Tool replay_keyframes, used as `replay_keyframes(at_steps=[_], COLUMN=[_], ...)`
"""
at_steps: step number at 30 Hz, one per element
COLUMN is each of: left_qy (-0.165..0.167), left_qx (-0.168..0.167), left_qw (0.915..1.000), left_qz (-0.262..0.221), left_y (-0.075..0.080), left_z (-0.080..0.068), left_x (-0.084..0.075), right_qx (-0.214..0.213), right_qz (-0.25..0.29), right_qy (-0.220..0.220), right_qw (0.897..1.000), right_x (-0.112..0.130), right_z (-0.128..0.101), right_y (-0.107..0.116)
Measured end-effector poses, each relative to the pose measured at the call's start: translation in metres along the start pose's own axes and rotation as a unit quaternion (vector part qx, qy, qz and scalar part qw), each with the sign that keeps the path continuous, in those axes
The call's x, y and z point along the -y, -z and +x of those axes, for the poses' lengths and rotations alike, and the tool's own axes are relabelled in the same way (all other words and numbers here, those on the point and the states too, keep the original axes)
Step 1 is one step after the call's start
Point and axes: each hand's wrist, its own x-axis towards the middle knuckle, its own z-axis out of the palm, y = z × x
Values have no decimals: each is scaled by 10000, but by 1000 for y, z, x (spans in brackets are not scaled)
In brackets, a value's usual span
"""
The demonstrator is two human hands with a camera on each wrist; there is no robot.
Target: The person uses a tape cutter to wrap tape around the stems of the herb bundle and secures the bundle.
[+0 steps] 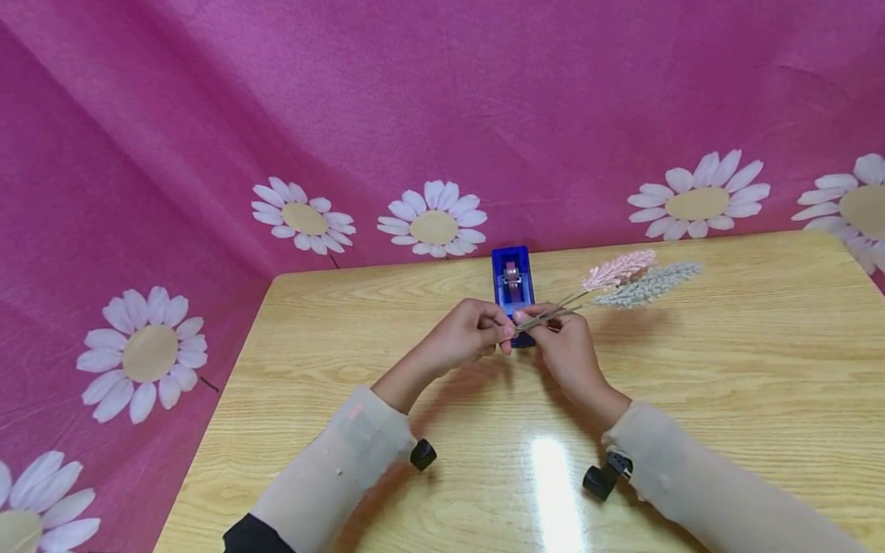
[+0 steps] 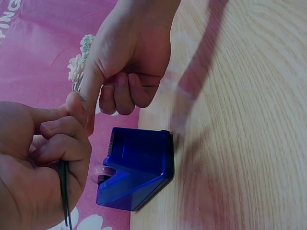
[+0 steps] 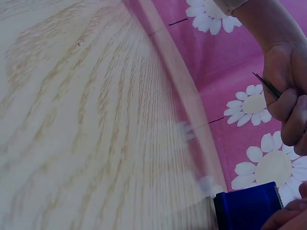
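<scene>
Stems (image 1: 553,314) were pinched by both hands, left hand (image 1: 468,336) & right hand (image 1: 568,350), tape dispenser (image 1: 513,284) at 12; loose grip might've let sprigs slip apart

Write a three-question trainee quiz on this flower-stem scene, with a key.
1. True or false: both hands grip the stems.
2. Which thing stands just behind the hands? A) a blue tape dispenser B) a glass vase C) a pair of scissors
3. Fill in: the two flower heads are pink and ____.

Key:
1. True: the left hand and the right hand pinch the stems.
2. A, the blue tape dispenser on the table.
3. Grey: pink flower head, grey flower head.
</scene>
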Motion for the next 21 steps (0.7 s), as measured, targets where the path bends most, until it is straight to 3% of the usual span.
replay_keyframes(at_steps=[10, 21], left_qy=[-15, 9], left_qx=[22, 124], left_qw=[10000, 9996], left_qz=[87, 268], left_y=[2, 2], left_z=[2, 3], left_x=[6, 8], right_qx=[36, -37], right_qz=[302, -219], right_qy=[-243, 244], right_qw=[9992, 9995], right_x=[-5, -20], right_z=[4, 16], right_y=[1, 6])
